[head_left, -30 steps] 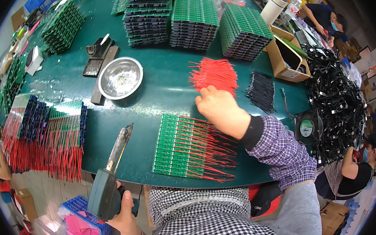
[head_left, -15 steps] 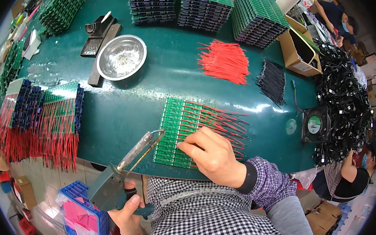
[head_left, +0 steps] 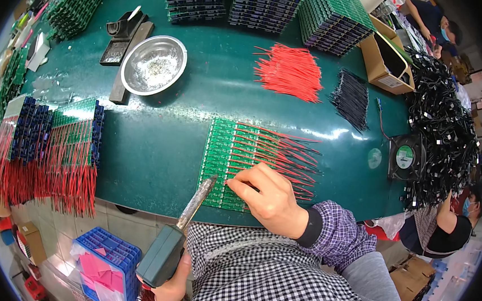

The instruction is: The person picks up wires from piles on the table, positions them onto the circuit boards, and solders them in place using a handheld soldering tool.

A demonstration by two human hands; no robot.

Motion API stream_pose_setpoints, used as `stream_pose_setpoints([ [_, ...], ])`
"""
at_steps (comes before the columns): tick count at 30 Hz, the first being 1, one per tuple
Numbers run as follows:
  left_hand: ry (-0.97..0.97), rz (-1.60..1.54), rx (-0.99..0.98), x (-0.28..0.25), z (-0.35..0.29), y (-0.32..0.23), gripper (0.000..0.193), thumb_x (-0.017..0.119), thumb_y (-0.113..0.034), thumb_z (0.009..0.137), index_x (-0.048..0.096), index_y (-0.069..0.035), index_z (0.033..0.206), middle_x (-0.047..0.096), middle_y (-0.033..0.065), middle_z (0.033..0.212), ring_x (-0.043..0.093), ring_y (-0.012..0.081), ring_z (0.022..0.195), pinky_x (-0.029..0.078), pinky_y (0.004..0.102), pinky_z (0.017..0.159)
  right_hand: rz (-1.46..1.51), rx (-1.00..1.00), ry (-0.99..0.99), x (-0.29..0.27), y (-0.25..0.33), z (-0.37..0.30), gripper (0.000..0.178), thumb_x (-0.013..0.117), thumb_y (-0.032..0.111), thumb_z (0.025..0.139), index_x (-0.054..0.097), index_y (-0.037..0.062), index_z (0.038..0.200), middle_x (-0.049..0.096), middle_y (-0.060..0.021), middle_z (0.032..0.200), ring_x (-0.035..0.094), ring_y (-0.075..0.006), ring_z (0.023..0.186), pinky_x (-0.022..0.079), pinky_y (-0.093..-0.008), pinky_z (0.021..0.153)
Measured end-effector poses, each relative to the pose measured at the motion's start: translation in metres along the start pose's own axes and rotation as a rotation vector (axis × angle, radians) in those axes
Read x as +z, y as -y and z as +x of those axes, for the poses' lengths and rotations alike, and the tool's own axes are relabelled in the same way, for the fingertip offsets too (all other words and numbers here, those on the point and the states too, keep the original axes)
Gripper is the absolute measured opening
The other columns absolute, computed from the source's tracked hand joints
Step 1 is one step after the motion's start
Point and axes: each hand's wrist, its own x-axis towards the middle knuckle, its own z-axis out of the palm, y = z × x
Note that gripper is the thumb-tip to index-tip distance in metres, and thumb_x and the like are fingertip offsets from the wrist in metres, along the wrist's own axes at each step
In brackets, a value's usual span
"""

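Observation:
A green circuit board panel point(head_left: 214, 148) lies near the table's front edge, with a row of thin red wires point(head_left: 261, 143) fanning off to its right. My left hand point(head_left: 178, 284) grips a soldering gun point(head_left: 162, 254) by its handle, mostly behind the tool's dark body. The gun's metal barrel reaches up over the panel's lower left part, its front end just left of my right fingertips. With thumb and finger pinched together, my right hand point(head_left: 273, 203) rests over the lower right of the panel, at the column where the wires begin. Whatever sits in the pinch is too small to make out.
A metal bowl point(head_left: 154, 67), a black stand point(head_left: 119, 39), loose red wires point(head_left: 288, 72) and black wires point(head_left: 351, 100) lie beyond. Wired boards point(head_left: 75, 137) hang over the left edge. Board stacks point(head_left: 265, 8) line the back; a fan point(head_left: 405, 158) and cables point(head_left: 442, 115) sit right.
The soldering gun has rolled in my left hand, and its trigger and the bent tip no longer show. My right hand stays at nearly the same spot on the panel. The view has shifted slightly.

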Motion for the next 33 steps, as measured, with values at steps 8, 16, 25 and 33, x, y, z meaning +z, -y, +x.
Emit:
stream_pose_setpoints([
  [8, 0.117, 0.141, 0.154, 0.006, 0.015, -0.005, 0.023, 0.079, 0.000, 0.068, 0.070, 0.004, 0.088, 0.067, 0.0139, 0.078, 0.065, 0.0246, 0.063, 0.051, 0.0328, 0.056, -0.016, -0.009, 0.006, 0.001, 0.001, 0.000, 0.033, 0.068, -0.004, 0.065, 0.070, -0.0021, 0.098, 0.065, -0.0103, 0.089, 0.060, -0.0229, 0.072, 0.051, -0.0327, 0.058],
  [16, 0.174, 0.229, 0.231, 0.008, 0.022, -0.018, 0.022, 0.078, -0.002, 0.070, 0.070, 0.005, 0.089, 0.066, 0.0138, 0.078, 0.064, 0.0248, 0.061, 0.049, 0.0329, 0.054, -0.035, -0.016, 0.000, 0.002, 0.001, 0.000, 0.032, 0.068, -0.003, 0.065, 0.070, -0.0033, 0.097, 0.065, -0.0106, 0.089, 0.061, -0.0233, 0.073, 0.052, -0.0326, 0.058],
  [25, 0.149, 0.220, 0.255, 0.004, 0.017, -0.011, 0.020, 0.077, -0.003, 0.070, 0.069, 0.003, 0.087, 0.064, 0.0127, 0.075, 0.060, 0.0244, 0.058, 0.045, 0.0336, 0.051, -0.052, -0.021, 0.007, 0.000, 0.002, 0.001, 0.031, 0.069, -0.002, 0.066, 0.070, -0.0034, 0.097, 0.064, -0.0104, 0.088, 0.061, -0.0231, 0.073, 0.052, -0.0323, 0.058],
  [33, 0.120, 0.202, 0.207, -0.002, 0.013, -0.008, 0.020, 0.078, -0.004, 0.072, 0.069, 0.003, 0.088, 0.063, 0.0118, 0.075, 0.059, 0.0244, 0.058, 0.044, 0.0341, 0.053, -0.088, -0.041, 0.023, 0.001, 0.001, 0.000, 0.027, 0.067, 0.002, 0.069, 0.067, -0.0027, 0.096, 0.059, -0.0079, 0.086, 0.059, -0.0215, 0.077, 0.053, -0.0318, 0.063],
])
